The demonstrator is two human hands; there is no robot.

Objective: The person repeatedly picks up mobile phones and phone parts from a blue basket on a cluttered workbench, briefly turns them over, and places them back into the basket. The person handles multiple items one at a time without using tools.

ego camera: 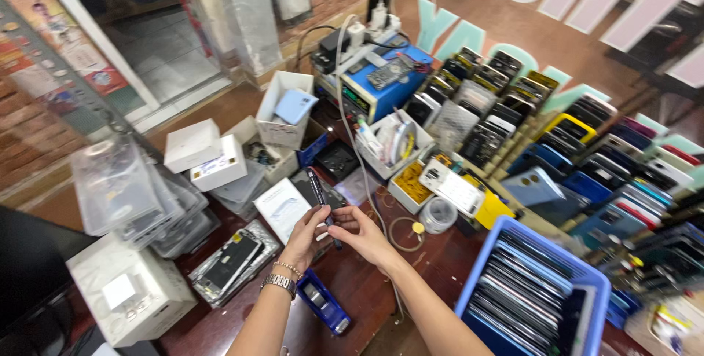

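Dark wood: a reddish-brown workbench (pixel 352 283) crowded with phone parts, seen from above.
Held item: a slim dark phone (pixel 321 196), edge-on and tilted, its top end pointing away from the person, above the bench centre.
Left hand (pixel 306 235): fingers curled shut around the phone's lower end; a bracelet and a metal watch sit on the wrist.
Right hand (pixel 364 233): thumb and fingertips pinched on the same lower end, just beside the left hand.
Right of hands: a blue basket (pixel 587 275) packed with upright phones.
Left of hands: white boxes (pixel 194 147) and clear plastic trays (pixel 117 187).
Behind: a blue bench power unit (pixel 385 81) and rows of phone cases (pixel 513 107).
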